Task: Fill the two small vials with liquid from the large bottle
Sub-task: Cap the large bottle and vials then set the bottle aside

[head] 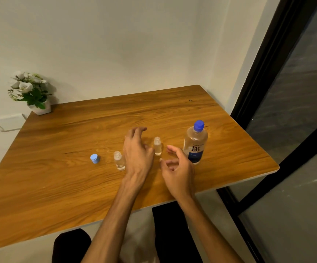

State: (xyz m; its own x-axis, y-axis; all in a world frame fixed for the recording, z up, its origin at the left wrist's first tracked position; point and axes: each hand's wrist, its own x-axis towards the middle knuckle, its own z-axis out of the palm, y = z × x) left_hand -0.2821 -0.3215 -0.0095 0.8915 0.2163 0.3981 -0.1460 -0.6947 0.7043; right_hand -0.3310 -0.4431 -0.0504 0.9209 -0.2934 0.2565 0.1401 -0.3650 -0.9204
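On the table (59, 186) I count: two uncapped vials (119, 161) (157, 146) | one large bottle (196, 142) | one loose blue cap (95, 158) | left hand (137, 150), right hand (176, 168) both spread, holding nothing.

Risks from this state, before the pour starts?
1. Both vials, left and right, stand open and narrow beside the left hand and right hand; a brush might tip them.
2. The large bottle is capped; narrow necks may mean spills.
3. The loose blue cap could roll.

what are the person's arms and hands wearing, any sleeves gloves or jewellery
Nothing shows on them: the left hand and right hand are bare, with no gloves, rings or watch in view. Both forearms are uncovered right down to the picture's lower edge, so no sleeve is visible.
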